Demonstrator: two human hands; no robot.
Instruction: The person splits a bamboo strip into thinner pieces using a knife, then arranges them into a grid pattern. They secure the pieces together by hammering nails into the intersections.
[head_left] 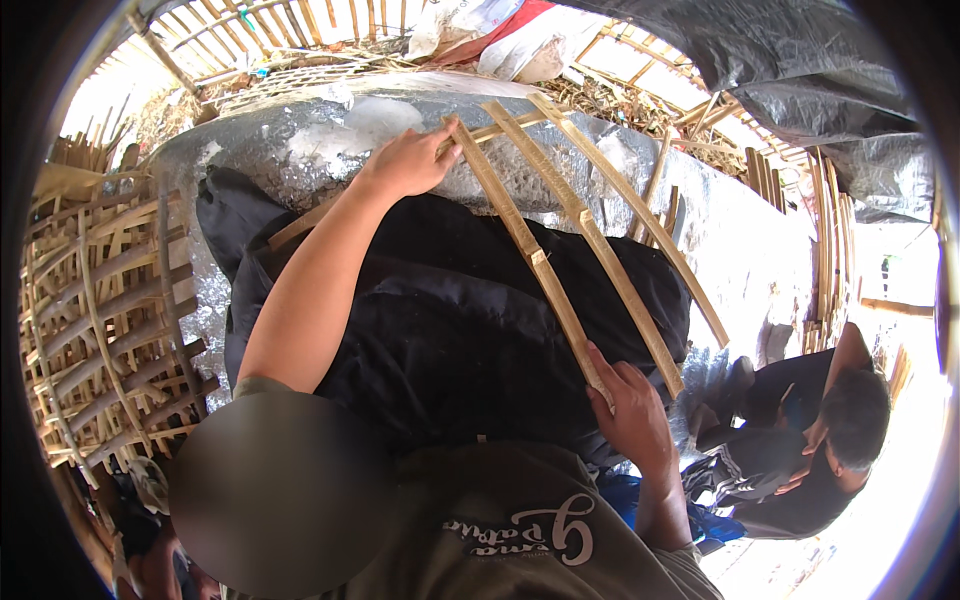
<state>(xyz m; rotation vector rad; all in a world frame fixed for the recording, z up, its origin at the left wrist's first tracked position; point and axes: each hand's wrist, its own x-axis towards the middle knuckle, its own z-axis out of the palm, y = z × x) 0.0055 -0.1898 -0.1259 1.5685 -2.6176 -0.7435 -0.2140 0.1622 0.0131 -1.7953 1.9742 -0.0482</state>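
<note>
I have the left hand [412, 163] grasping at the top end of the nearest bamboo strip [511, 214], its fingertips closed there beside a short crosspiece [490, 133]. I have the right hand [635, 405] around the same strip's lower end, thumb on one side and fingers on the other. Right of that strip, between my two sets of fingers in height, run a middle strip [590, 228] and a far strip [618, 203], both slanting alike. Black cloth [450, 330] spreads below the left fingers; well right of the right fingers, I see another person [850, 425] bent forward.
</note>
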